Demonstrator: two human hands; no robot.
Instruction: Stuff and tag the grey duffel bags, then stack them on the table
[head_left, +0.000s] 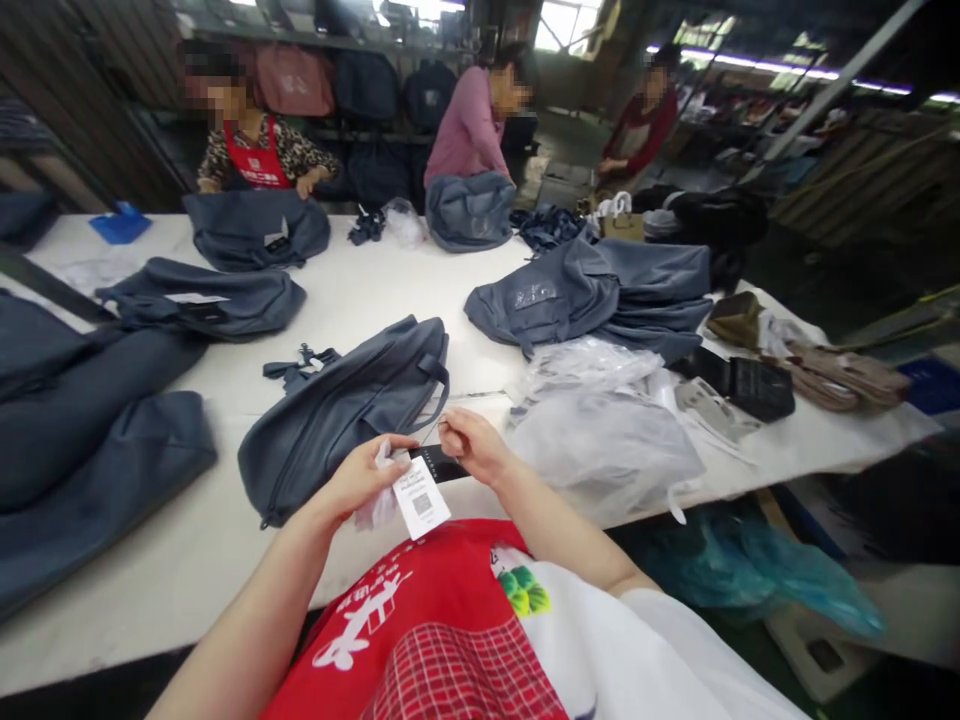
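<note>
Between the thumb and fingers of my left hand (371, 475) is a white hang tag (421, 498) with print and a square code, beside a crumpled bit of clear plastic (379, 510). My right hand (472, 440) pinches a thin string that runs toward the tag. Behind both hands a blue-grey bag (337, 415) lies on the white table (375, 290), its handle loop close to my right fingers. A black tag (442, 465) with pale lettering shows between my hands.
More blue-grey bags lie at left (112, 480) and back right (585, 290). Clear plastic bags (600, 430) are heaped right of my hands, near black pouches (757, 390). Dark straps (300, 368) lie behind the nearest bag. Across the table, co-workers (472, 125) stand by other bags.
</note>
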